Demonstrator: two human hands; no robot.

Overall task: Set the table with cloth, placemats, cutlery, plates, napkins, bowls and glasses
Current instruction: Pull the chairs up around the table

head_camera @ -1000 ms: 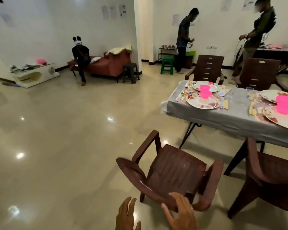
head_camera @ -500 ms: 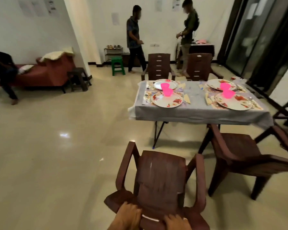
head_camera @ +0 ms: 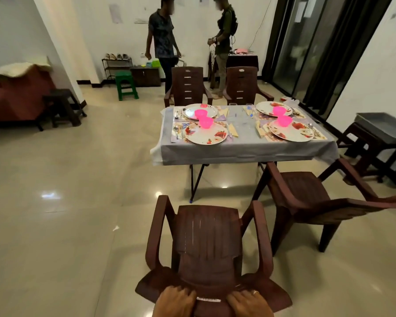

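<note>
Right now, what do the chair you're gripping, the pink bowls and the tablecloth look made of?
The chair, held at its backrest by the left hand and right hand, looks like moulded brown plastic: ribbed one-piece seat, dull sheen. The pink bowls seem translucent plastic, glowing brightly. The grey tablecloth looks like thin creased sheet, possibly plastic or non-woven; hard to tell.

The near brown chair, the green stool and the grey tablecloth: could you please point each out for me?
near brown chair (head_camera: 207,234), head view, middle of its seat
green stool (head_camera: 124,76), head view, its top
grey tablecloth (head_camera: 238,153), head view, front overhang
</note>
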